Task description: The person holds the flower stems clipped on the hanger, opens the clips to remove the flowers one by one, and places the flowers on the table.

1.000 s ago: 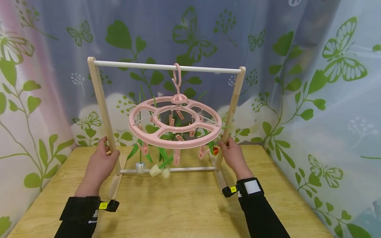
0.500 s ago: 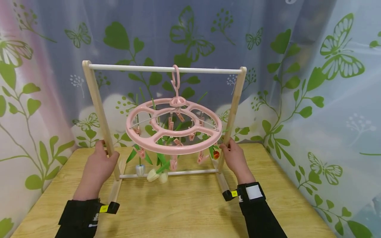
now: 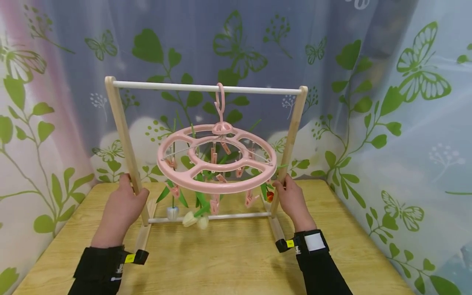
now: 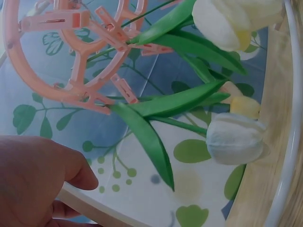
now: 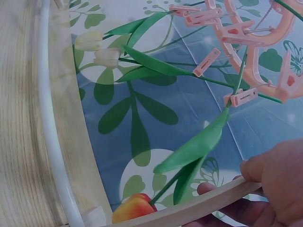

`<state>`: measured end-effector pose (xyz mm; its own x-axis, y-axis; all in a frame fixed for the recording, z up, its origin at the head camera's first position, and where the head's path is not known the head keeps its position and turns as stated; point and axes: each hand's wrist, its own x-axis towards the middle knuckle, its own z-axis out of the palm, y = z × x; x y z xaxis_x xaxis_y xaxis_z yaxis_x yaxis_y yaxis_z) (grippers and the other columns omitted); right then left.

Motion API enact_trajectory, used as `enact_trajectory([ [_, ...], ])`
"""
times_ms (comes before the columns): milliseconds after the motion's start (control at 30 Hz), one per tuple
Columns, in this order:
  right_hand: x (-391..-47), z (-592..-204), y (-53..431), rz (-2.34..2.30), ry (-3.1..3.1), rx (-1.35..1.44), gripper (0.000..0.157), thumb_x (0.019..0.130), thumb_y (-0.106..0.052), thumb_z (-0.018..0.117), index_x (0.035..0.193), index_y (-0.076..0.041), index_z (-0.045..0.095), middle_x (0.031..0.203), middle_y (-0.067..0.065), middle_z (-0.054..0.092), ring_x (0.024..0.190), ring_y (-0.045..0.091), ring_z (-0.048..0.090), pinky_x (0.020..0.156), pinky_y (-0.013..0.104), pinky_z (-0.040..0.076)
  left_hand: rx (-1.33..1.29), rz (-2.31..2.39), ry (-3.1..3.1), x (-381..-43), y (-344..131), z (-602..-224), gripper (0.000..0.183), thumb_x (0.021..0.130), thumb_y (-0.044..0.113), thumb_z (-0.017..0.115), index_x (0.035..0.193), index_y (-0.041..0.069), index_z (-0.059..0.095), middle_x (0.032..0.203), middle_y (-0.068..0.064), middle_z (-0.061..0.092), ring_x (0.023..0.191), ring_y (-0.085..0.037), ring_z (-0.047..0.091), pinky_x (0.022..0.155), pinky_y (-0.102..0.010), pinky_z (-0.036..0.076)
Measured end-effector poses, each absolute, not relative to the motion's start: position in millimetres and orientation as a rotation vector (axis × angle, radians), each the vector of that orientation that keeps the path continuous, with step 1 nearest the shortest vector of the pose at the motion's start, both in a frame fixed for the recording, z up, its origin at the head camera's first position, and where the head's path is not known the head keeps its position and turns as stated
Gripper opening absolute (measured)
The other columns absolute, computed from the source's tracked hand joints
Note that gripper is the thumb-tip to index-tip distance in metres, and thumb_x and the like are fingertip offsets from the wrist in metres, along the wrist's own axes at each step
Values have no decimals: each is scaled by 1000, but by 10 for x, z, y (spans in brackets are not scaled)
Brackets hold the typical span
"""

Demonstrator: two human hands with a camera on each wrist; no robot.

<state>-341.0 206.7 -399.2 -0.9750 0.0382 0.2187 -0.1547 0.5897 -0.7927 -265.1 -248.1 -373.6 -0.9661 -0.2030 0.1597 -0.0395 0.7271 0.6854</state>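
Note:
My left hand [image 3: 121, 209] grips the left wooden post [image 3: 123, 127] of a drying rack, thumb on the near side in the left wrist view. The right hand [image 3: 293, 203] holds the right post [image 3: 295, 123] the same way. From the rack's white top rod [image 3: 169, 86] a round pink clip hanger [image 3: 217, 187] hangs by its hook. Clothes pegs on it hold artificial tulips upside down: a pale blue-white tulip [image 4: 235, 138], white tulips [image 3: 189, 219] and an orange-red tulip [image 5: 132, 208] by the right post. Some stems are hidden behind the ring.
The rack stands on a wood-grain table [image 3: 228, 254], its feet pointing toward me and a white lower rod [image 3: 236, 216] joining the posts. Behind and at both sides hangs a curtain [image 3: 368, 123] printed with green leaves and butterflies.
The rack has come slightly nearer to me with both hands still on its posts. The hanging ring sits a little lower in view and has swayed slightly with its tulips.

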Motion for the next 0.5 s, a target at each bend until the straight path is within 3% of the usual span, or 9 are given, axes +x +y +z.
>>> enact_trajectory([
  [200,-3370,-3947,2129,1392,-2593,77,57,112,-40,50,155,-6,37,144,26,55,128,44,59,99,59,53,186,-1051,-2744,-2655,-2518,-3741,76,106,32,47,158,-12,15,134,-45,52,87,-39,67,57,-38,51],
  [333,-3281,-3787,2208,1460,-2520,43,78,105,-36,63,166,-9,23,157,24,43,141,46,48,105,61,50,166,-1030,-2763,-2624,-2538,-3708,75,106,32,45,159,-12,17,143,-43,48,102,-46,67,64,-38,52],
  [500,-3082,-3470,2186,1425,-2370,46,77,99,-26,74,162,-10,33,160,20,37,141,43,46,102,58,51,144,-910,-2706,-2520,-2555,-3551,72,107,36,45,156,-14,27,144,-42,47,103,-50,63,67,-45,52],
])
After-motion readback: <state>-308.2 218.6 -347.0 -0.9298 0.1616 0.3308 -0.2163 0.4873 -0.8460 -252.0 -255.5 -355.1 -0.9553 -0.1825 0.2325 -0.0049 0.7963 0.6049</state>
